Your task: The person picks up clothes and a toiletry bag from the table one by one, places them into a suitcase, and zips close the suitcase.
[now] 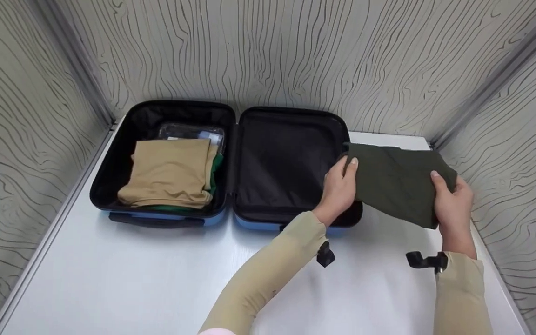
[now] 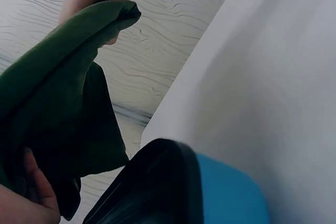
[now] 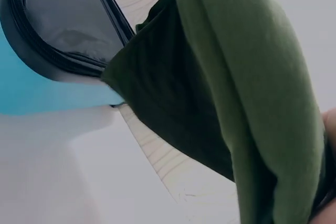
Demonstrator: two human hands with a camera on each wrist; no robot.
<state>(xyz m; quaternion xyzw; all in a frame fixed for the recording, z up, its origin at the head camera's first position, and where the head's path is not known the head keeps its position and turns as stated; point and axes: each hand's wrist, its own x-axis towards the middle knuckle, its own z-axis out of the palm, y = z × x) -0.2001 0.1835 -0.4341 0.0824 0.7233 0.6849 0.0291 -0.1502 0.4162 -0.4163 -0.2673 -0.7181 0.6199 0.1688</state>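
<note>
A folded dark green cloth garment (image 1: 396, 179) is held up between both hands, above the table at the right of the suitcase. My left hand (image 1: 339, 188) grips its left edge, thumb on the near face. At the opposite edge my right hand (image 1: 454, 207) pinches it the same way. In the left wrist view the garment (image 2: 58, 93) hangs in folds, with the left fingers (image 2: 39, 182) on its lower part. Loose layers of the garment (image 3: 252, 87) fill much of the right wrist view. What kind of garment it is, I cannot tell.
A blue suitcase (image 1: 210, 219) lies open on the white table (image 1: 156, 279). Its left half holds folded tan clothing (image 1: 170, 170), green fabric (image 1: 217, 168) beneath, and a clear case (image 1: 191, 131). The black-lined right half (image 1: 291, 163) is beside it. Patterned walls (image 1: 268, 56) enclose the table.
</note>
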